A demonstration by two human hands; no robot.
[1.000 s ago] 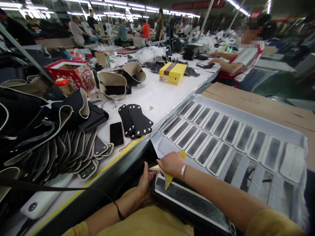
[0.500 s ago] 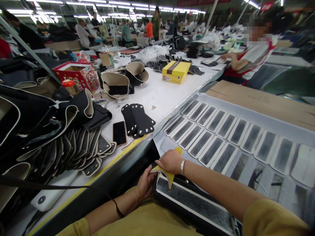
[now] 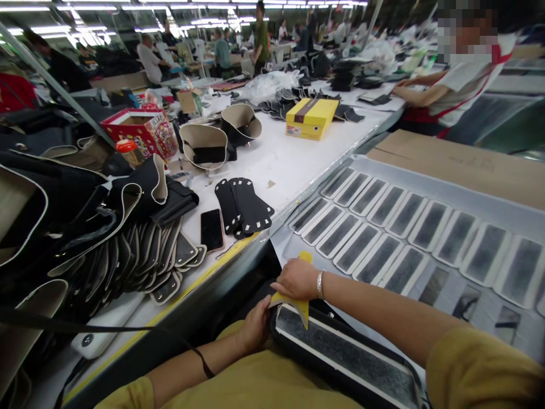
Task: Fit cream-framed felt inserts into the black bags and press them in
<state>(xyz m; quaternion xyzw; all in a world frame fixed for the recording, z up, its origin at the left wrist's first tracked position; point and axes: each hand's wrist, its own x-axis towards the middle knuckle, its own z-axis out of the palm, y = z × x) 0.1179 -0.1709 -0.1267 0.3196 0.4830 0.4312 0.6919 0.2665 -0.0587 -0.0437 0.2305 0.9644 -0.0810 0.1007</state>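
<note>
In my lap lies a long black bag piece (image 3: 293, 353) with a grey, white-edged panel (image 3: 344, 358) on its upturned face. My left hand (image 3: 256, 325) is closed on its far left end, fingertips at the rim. My right hand (image 3: 297, 279) is closed around a thin yellow flat piece (image 3: 303, 311) whose pointed lower part rests over the panel's end. Another bit of the yellow piece sticks out above my knuckles. What kind of tool or sheet it is, I cannot tell. My right fingertips are close to my left ones.
Rows of grey panels with white borders (image 3: 357, 244) lie on the right-hand table. On the white table are black strap-like pieces (image 3: 244, 207), a phone (image 3: 212, 230), stacked black flaps (image 3: 128, 261), a yellow box (image 3: 313, 118) and open bag bodies (image 3: 204, 146). A co-worker (image 3: 460, 85) sits at the far right.
My head view has shifted slightly, so the tables appear a little to the right. Both hands keep their hold, with the yellow piece still at the end of the panel.
</note>
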